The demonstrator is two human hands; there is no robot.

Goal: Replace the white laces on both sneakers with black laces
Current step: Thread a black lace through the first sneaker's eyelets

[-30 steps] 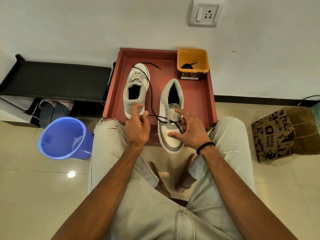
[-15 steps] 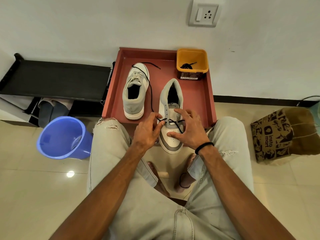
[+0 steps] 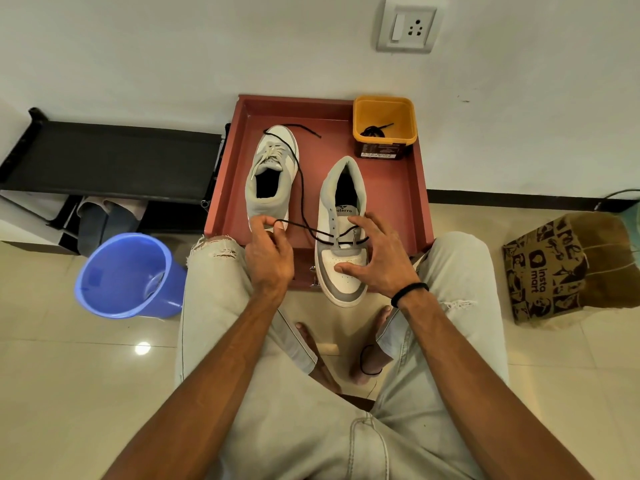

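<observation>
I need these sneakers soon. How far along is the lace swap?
Done: the near sneaker has no white lace. In hand: the left hand pulls the black lace through its lowest eyelets while the right hand steadies it. Left: the far sneaker keeps its white lace; another black lace waits in the orange tub.

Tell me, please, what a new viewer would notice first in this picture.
The two hands at the centre: the left hand pinches a black lace threaded through the near sneaker, which the right hand steadies. Both sneakers lie on a red tray; the far sneaker keeps its white lace. A blue bucket stands left.
</observation>
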